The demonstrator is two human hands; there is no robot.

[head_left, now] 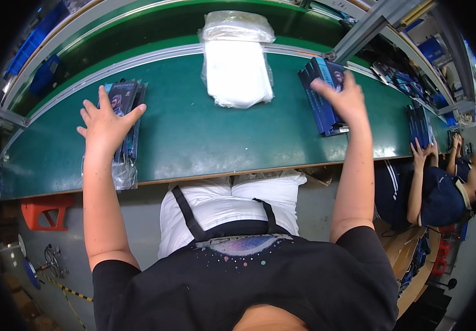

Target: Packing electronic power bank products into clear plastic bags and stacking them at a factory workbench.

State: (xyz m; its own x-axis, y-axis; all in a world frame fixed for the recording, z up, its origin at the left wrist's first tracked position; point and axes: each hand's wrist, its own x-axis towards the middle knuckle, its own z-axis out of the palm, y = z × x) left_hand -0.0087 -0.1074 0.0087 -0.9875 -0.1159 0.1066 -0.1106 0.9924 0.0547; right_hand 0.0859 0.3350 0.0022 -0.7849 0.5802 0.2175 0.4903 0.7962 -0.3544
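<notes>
The left hand (107, 124), fingers spread, is over the plastic-wrapped boxes (128, 92); the right hand (349, 103), also spread, is over the blue boxes (317, 107). Contact cannot be confirmed. Wrapping appears done at left; the right stack appears unwrapped.

A factory workshop: long green table (182, 132), stacked blue boxes (316, 105) at two o'clock, blue bins (31, 47) at ten, striped tape (76, 293) at eight, co-workers (442, 199) at three.

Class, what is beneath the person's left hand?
Beneath the left hand lie dark packages in clear plastic, on the green table. The hand and forearm hide part of them, so their number cannot be told.
</notes>
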